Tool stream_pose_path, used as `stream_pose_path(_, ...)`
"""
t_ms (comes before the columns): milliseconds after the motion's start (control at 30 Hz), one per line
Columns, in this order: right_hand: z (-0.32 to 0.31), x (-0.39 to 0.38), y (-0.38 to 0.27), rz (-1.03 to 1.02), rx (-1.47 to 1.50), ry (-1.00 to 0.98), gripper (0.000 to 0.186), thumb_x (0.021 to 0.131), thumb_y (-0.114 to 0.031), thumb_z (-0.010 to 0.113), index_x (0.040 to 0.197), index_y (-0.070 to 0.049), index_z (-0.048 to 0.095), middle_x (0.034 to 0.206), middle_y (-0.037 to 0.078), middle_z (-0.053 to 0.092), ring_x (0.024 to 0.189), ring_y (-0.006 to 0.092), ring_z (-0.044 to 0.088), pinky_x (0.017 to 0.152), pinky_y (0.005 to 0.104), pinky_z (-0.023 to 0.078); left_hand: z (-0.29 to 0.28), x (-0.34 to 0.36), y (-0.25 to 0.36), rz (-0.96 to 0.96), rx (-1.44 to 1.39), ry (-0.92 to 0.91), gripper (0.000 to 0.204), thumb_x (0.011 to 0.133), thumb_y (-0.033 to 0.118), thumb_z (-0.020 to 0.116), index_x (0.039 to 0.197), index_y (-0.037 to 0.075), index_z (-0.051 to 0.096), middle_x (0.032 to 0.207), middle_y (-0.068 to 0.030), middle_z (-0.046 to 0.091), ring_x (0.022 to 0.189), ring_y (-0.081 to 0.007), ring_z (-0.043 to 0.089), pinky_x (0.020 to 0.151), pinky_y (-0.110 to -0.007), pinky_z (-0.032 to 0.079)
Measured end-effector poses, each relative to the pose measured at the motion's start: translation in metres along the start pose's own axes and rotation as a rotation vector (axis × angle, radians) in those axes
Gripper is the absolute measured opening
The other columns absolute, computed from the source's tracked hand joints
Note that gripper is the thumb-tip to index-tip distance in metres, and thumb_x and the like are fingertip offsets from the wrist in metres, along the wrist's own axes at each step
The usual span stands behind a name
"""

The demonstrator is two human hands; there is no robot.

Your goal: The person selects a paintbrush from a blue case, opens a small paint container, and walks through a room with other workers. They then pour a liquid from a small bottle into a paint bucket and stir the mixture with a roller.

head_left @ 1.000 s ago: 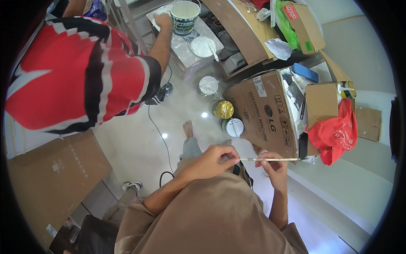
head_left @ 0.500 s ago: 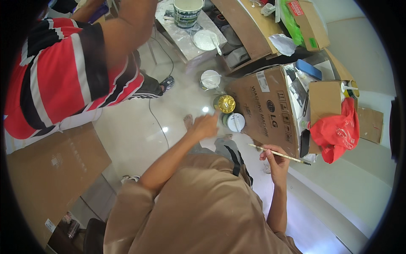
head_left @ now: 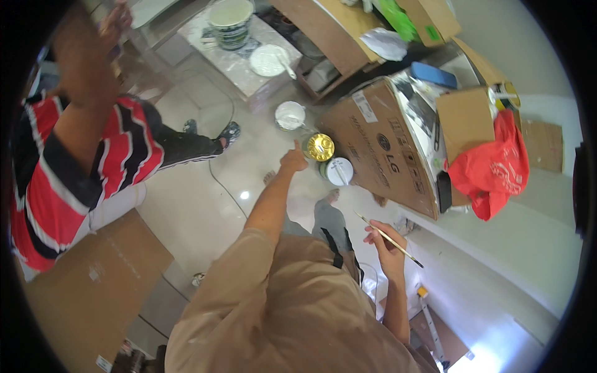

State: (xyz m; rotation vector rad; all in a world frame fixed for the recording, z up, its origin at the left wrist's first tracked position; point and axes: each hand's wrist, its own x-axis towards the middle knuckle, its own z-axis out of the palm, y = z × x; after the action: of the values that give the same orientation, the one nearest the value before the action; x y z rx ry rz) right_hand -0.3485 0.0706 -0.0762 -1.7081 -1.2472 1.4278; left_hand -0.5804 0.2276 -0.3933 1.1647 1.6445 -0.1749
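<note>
In my right hand is a thin, pale paintbrush, pinched between thumb and fingers. It slants across the hand, with a dark end at the lower right and a narrow end at the upper left. My left hand is stretched forward with nothing in it, one finger extended and the others partly curled. Its fingertip comes close to a gold-topped can, though I cannot tell whether they touch. Beside that can stands a white-lidded container with a thin stick-like thing across its top.
A large cardboard box bears tools, a blue case and a red cloth bag. Beyond stands a low table with a bucket and a white tray. A co-worker is at left; a cable crosses the floor.
My left hand has reached farther forward and slightly left, toward the gold-topped can. My right hand and the brush have shifted lower left. The co-worker has moved and the view has turned somewhat.
</note>
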Motion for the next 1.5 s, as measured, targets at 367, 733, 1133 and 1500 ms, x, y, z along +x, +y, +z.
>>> stream_pose_path(367, -0.005, 0.015, 0.042, 0.049, -0.129, 0.037, 0.031, 0.107, -0.017, 0.054, 0.129, 0.002, 0.065, 0.107, 0.013, 0.072, 0.083, 0.0153, 0.068, 0.071, 0.0278, 0.052, 0.015, 0.061, -0.022, 0.071, 0.126, 0.068, 0.059, 0.077, 0.018, 0.064, 0.136, 0.009, 0.064, 0.117, -0.0177, 0.073, 0.108, -0.0313, 0.071, 0.098, -0.041, 0.055)
stream_pose_path(733, -0.003, 0.198, 0.131, -0.155, -0.182, -0.197, 0.025, 0.103, -0.018, 0.059, 0.113, 0.003, 0.069, 0.096, 0.025, 0.071, 0.081, 0.0350, 0.069, 0.077, 0.0405, 0.055, 0.023, 0.076, -0.091, 0.149, -0.237, 0.081, 0.023, 0.085, 0.009, 0.066, 0.104, 0.003, 0.078, 0.085, -0.0100, 0.077, 0.071, -0.0138, 0.069, 0.068, -0.031, 0.056)
stream_pose_path(1133, -0.032, 0.181, 0.083, -0.104, -0.383, 0.137, 0.031, 0.102, -0.026, 0.061, 0.096, 0.002, 0.072, 0.086, 0.016, 0.060, 0.076, 0.0367, 0.062, 0.072, 0.0440, 0.050, -0.079, -0.026, 0.202, 0.750, -0.553, 0.312, 0.013, 0.095, 0.002, 0.065, 0.103, 0.002, 0.075, 0.064, 0.0047, 0.044, 0.060, -0.0055, 0.040, 0.056, -0.025, 0.035)
stream_pose_path(1500, 0.017, 0.080, 0.036, -0.035, -0.300, 0.802, 0.013, 0.095, -0.004, 0.066, 0.105, -0.002, 0.072, 0.091, 0.014, 0.063, 0.076, 0.0292, 0.064, 0.067, 0.0377, 0.052, -0.151, -0.054, 0.366, 1.363, -0.374, 0.333, 0.017, 0.089, 0.001, 0.066, 0.102, 0.005, 0.075, 0.095, -0.0085, 0.063, 0.085, -0.0216, 0.062, 0.072, -0.034, 0.047)
